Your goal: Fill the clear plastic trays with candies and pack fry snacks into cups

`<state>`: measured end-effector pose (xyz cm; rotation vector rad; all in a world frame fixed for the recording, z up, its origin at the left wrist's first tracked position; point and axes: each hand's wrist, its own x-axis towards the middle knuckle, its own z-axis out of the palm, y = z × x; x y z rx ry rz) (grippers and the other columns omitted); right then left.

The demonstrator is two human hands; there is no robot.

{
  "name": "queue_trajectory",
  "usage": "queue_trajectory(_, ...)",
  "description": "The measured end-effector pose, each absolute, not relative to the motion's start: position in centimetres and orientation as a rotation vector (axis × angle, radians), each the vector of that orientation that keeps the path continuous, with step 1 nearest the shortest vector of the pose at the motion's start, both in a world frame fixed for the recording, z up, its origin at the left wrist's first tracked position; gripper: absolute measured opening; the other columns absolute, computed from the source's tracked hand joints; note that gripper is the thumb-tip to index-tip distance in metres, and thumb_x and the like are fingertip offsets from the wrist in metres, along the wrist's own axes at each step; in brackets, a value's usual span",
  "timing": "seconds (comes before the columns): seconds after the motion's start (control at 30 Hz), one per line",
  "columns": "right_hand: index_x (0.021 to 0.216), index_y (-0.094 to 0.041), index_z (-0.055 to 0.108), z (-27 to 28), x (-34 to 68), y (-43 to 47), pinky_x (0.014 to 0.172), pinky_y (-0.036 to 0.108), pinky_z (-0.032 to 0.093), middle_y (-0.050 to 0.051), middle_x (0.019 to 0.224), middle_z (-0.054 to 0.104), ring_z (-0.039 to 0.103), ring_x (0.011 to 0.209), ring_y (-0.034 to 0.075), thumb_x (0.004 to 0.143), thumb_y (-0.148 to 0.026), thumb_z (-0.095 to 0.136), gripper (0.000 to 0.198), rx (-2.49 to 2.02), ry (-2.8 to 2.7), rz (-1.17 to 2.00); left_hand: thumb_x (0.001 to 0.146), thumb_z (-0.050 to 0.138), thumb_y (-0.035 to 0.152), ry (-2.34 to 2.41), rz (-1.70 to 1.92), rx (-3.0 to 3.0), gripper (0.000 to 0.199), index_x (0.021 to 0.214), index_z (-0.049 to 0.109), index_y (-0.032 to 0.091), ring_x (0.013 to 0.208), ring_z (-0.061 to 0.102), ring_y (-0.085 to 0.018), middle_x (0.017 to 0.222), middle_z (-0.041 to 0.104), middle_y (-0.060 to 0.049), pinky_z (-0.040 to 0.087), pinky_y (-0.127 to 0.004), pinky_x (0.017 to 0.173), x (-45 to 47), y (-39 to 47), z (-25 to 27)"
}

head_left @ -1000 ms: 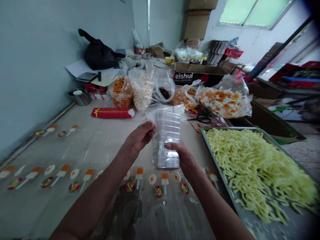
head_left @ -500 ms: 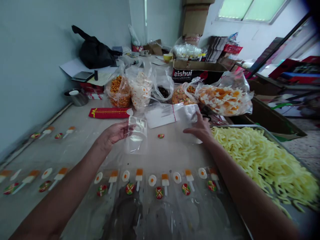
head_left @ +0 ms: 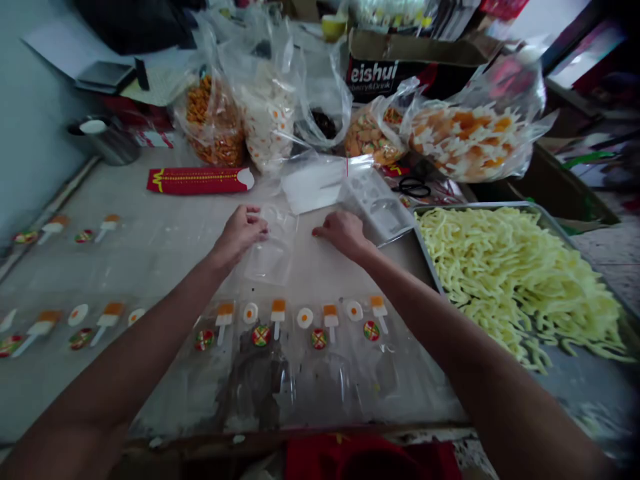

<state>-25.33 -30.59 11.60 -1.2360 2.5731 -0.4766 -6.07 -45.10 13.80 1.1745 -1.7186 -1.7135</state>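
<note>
My left hand has its fingers curled on the left edge of a clear plastic blister tray with moulded hollows. Just right of it, my right hand is closed, its fingertips pinching at the table where a small red and green round gummy lies, now mostly covered. Beyond the right hand another clear blister tray rests tilted near the metal tray. Along the front lies a row of clear trays with pizza-like round gummies, egg-shaped gummies and orange-white popsicle-shaped gummies.
A metal tray of pale yellow gummy strips stands at right. Bags of gummies line the back before a cardboard box. A red card sleeve, black scissors and a metal cup lie around.
My right hand has let go of the clear tray at the right and come left and nearer, onto the small gummy. My left hand stays at its tray, now lower. The view has tilted down.
</note>
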Motion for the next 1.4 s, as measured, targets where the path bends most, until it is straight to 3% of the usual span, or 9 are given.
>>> queue_trajectory(0.13, 0.075, -0.017, 0.075, 10.5, -25.7, -30.3, 0.065, 0.030, 0.043, 0.004, 0.071, 0.069, 0.062, 0.070, 0.019, 0.074, -0.030, 0.079, 0.013, -1.184, 2.494, -0.806, 0.077, 0.068, 0.007, -1.890, -1.507, 1.162, 0.037, 0.110, 0.054, 0.019, 0.078, 0.062, -0.016, 0.093, 0.056, -0.004, 0.054, -0.032, 0.078, -6.5, -45.4, 12.6)
queue_trajectory(0.3, 0.073, -0.017, 0.072, 10.8, -25.5, -29.1, 0.059, 0.028, 0.043, 0.002, 0.065, 0.068, 0.059, 0.059, 0.015, 0.073, -0.025, 0.071, 0.008, -1.111, 2.304, -1.175, 0.078, 0.070, 0.011, -2.467, -0.760, 1.001, 0.048, 0.124, 0.056, 0.015, 0.103, 0.059, -0.024, 0.118, 0.057, -0.014, 0.049, -0.040, 0.096, -4.7, -44.4, 12.3)
queue_trajectory(0.43, 0.077, -0.017, 0.072, 12.9, -23.9, -29.5, 0.053, 0.027, 0.044, 0.006, 0.073, 0.072, 0.061, 0.058, 0.014, 0.075, -0.035, 0.075, 0.019, -1.009, 1.975, -1.442, 0.086, 0.067, 0.017, -2.731, -0.412, 0.745, 0.027, 0.112, 0.068, 0.015, 0.114, 0.056, -0.030, 0.122, 0.060, -0.016, 0.046, -0.045, 0.101, -2.1, -43.2, 13.7)
queue_trajectory(0.6, 0.075, -0.017, 0.073, 13.6, -20.3, -33.1, 0.050, 0.026, 0.045, 0.008, 0.073, 0.074, 0.062, 0.058, 0.015, 0.068, -0.044, 0.083, 0.029, -0.926, 1.655, -1.304, 0.084, 0.075, 0.025, -2.931, -0.357, 0.536, 0.014, 0.096, 0.076, 0.018, 0.116, 0.056, -0.034, 0.122, 0.065, -0.015, 0.045, -0.049, 0.098, 1.2, -41.9, 14.9)
queue_trajectory(0.77, 0.077, -0.018, 0.076, 11.9, -18.6, -36.2, 0.061, 0.029, 0.044, 0.005, 0.071, 0.072, 0.062, 0.064, 0.017, 0.074, -0.025, 0.078, 0.008, -1.206, 2.136, -0.924, 0.081, 0.080, 0.033, -3.030, -0.391, 0.382, 0.017, 0.086, 0.077, 0.018, 0.112, 0.056, -0.035, 0.114, 0.066, -0.015, 0.044, -0.049, 0.094, 2.7, -41.3, 14.0)
queue_trajectory(0.87, 0.088, -0.020, 0.075, 11.9, -18.4, -36.6, 0.069, 0.030, 0.044, 0.003, 0.079, 0.072, 0.065, 0.078, 0.020, 0.071, -0.021, 0.081, 0.018, -1.361, 2.365, -0.758, 0.083, 0.079, 0.034, -3.032, -0.407, 0.238, 0.018, 0.080, 0.074, 0.017, 0.110, 0.055, -0.033, 0.110, 0.066, -0.015, 0.045, -0.047, 0.092, 2.9, -41.6, 13.5)
queue_trajectory(0.93, 0.082, -0.019, 0.072, 12.3, -17.8, -36.3, 0.073, 0.031, 0.043, 0.004, 0.081, 0.071, 0.065, 0.082, 0.022, 0.073, -0.016, 0.077, 0.011, -1.475, 2.332, -0.688, 0.087, 0.074, 0.034, -3.019, -0.463, 0.134, 0.019, 0.080, 0.073, 0.016, 0.108, 0.056, -0.030, 0.106, 0.065, -0.014, 0.046, -0.045, 0.093, 3.1, -42.0, 13.2)
queue_trajectory(1.13, 0.075, -0.020, 0.067, 12.1, -15.1, -34.7, 0.094, 0.031, 0.039, 0.004, 0.098, 0.069, 0.061, 0.102, 0.021, 0.088, -0.010, 0.065, 0.016, -1.777, 2.089, -0.759, 0.092, 0.064, 0.051, -2.922, -0.508, -0.034, 0.035, 0.089, 0.074, 0.018, 0.109, 0.056, -0.029, 0.107, 0.064, -0.013, 0.047, -0.042, 0.096, 3.2, -43.7, 11.7)
queue_trajectory(1.4, 0.109, -0.022, 0.073, 15.6, -20.4, -31.3, 0.088, 0.032, 0.044, 0.006, 0.107, 0.071, 0.062, 0.096, 0.023, 0.097, -0.032, 0.062, 0.019, -1.685, 2.168, -0.916, 0.091, 0.068, 0.043, -2.894, -0.292, 0.015, 0.022, 0.091, 0.076, 0.023, 0.104, 0.062, -0.028, 0.106, 0.072, -0.010, 0.044, -0.050, 0.099, 3.3, -45.2, 11.1)
